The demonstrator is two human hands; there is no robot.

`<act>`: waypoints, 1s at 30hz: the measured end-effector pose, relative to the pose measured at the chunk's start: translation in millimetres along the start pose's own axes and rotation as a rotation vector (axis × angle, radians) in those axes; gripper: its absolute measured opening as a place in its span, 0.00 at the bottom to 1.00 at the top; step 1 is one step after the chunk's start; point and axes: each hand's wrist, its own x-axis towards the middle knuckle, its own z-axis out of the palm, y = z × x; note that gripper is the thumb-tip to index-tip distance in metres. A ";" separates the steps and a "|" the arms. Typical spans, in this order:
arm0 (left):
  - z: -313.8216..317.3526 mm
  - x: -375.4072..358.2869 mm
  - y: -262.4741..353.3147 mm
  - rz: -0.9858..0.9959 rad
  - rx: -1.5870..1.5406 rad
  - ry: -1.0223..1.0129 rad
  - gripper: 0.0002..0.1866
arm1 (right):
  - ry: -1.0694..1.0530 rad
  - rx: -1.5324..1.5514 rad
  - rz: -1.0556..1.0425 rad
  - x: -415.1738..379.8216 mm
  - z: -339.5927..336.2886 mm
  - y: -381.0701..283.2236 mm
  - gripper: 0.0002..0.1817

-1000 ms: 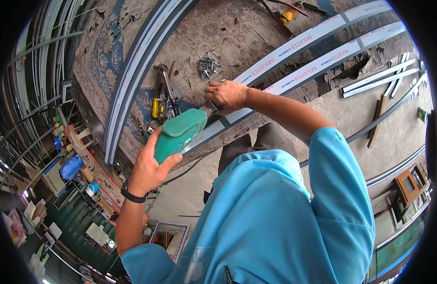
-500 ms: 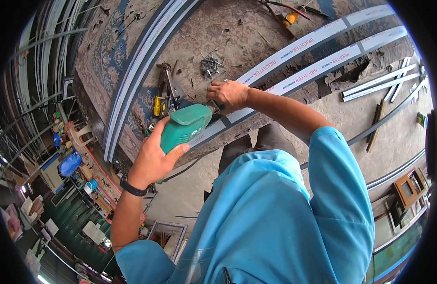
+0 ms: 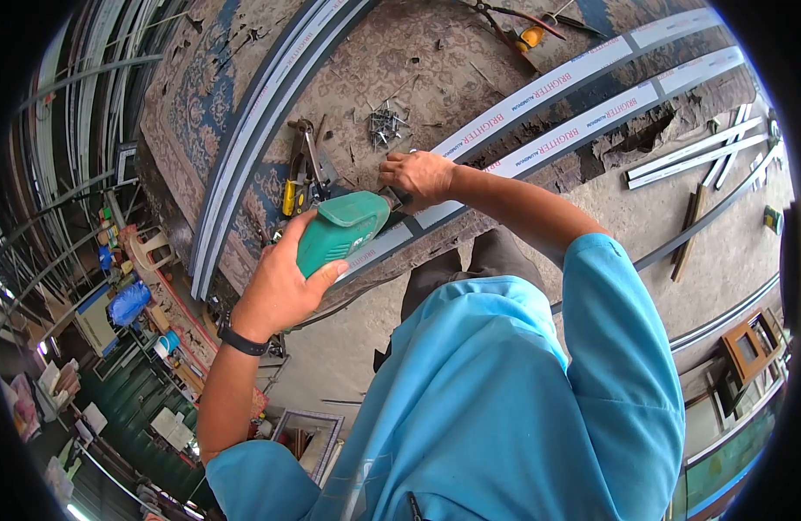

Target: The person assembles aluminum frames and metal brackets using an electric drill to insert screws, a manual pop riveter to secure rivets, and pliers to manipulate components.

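My left hand [image 3: 279, 291] is wrapped round the handle of a green power drill [image 3: 335, 233]. The drill lies tilted, its dark chuck [image 3: 395, 199] pointing toward my right hand [image 3: 422, 178]. The fingers of that hand are curled together right beside the chuck, over a film-covered aluminium strip [image 3: 379, 249]. What they pinch is hidden, and so is the drill's tip. Just beyond the right hand lies a heap of small screws [image 3: 385, 126]. Locking pliers [image 3: 308, 152] and a yellow-handled tool [image 3: 289, 198] rest left of the heap.
Long curved aluminium profiles [image 3: 253, 130] cross the worn carpet-covered table [image 3: 179, 143] at left. More labelled strips [image 3: 591, 126] run to the upper right. Red-handled pliers [image 3: 504, 30] lie at the far edge. Metal lengths [image 3: 695, 154] are on the floor at right; clutter fills the left side.
Almost nothing differs. The drill and my left hand have shifted very slightly; my right hand keeps its place by the chuck.
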 end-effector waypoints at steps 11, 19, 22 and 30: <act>8.4 -10.4 -4.9 0.022 0.054 0.036 0.39 | 0.011 0.013 0.000 0.0 0.8 1.2 0.32; 13.4 -17.2 -14.0 0.006 -0.023 0.077 0.39 | -0.016 0.004 0.008 1.8 -3.7 -0.7 0.33; 15.5 -19.2 -14.6 -0.016 -0.051 0.076 0.39 | -0.023 0.010 0.009 1.1 -8.0 -2.8 0.33; 25.0 -27.4 -17.5 0.004 -0.053 0.141 0.39 | -0.010 -0.001 0.013 0.3 -10.9 -7.0 0.35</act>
